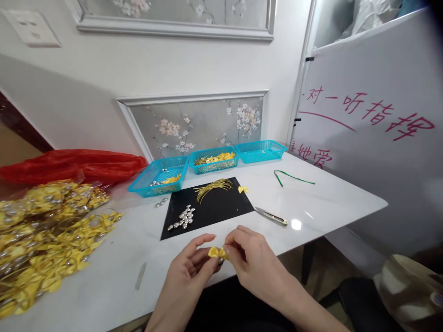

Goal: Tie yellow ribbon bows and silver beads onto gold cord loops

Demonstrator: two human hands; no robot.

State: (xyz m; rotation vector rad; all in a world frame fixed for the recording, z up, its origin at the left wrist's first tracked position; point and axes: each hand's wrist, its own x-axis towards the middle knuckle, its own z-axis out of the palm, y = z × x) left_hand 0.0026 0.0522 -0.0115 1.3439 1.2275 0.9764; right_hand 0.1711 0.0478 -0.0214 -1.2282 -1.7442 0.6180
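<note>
A small yellow ribbon bow (214, 252) is pinched between my two hands, just off the table's front edge. My left hand (190, 269) grips its left and lower side, with the index finger raised. On the other side, the thumb and fingertips of my right hand (252, 258) close on the bow. A silvery bead (221, 261) shows below the bow, partly hidden by my fingers. Beyond the hands lies a black mat (207, 212) bearing a pile of silver beads (187, 214), a bundle of gold cords (214, 188) and another yellow bow (243, 189).
Blue baskets (157, 186) line the wall, some holding yellow pieces and beads. Thread snips (272, 216) and a green tie (294, 178) lie on the right of the white table (332, 198). Heaped yellow bow strings (51, 258) and red mesh (76, 166) cover the left.
</note>
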